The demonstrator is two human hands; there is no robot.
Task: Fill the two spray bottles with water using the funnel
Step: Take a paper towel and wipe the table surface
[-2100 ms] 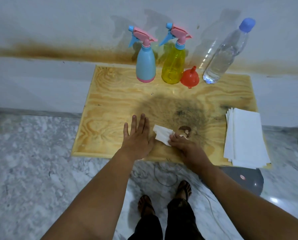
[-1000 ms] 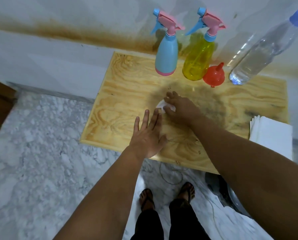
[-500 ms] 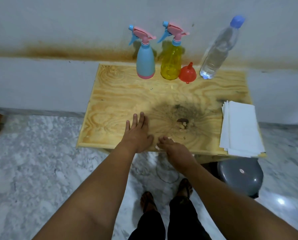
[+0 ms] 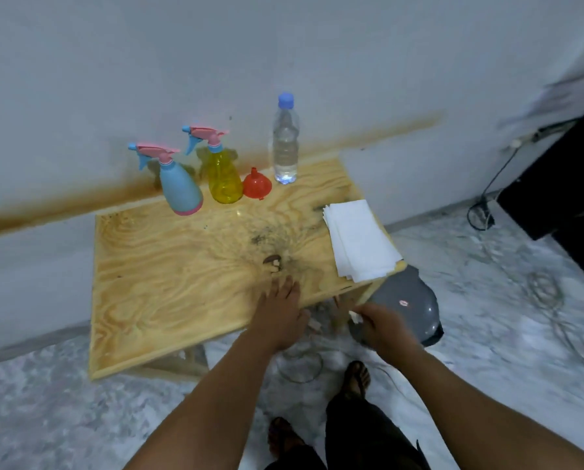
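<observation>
- Plywood bench [image 4: 168, 266] carries 2 spray bottles along its far edge by the wall: a blue spray bottle [image 4: 178, 189] and, just right of it, a yellow spray bottle [image 4: 223, 179], both capped with pink triggers.
- Red funnel [image 4: 256, 184] sits upside down beside the yellow one; a clear water bottle [image 4: 285, 150] stands upright to its right.
- White paper sheets [image 4: 360, 239] lie stacked at the bench's right edge.
- Left hand [image 4: 280, 313] rests flat on the near edge, fingers straight.
- Right hand [image 4: 379, 325], off the bench, pinches a crumpled white tissue [image 4: 355, 316] above a grey bin [image 4: 409, 300].
</observation>
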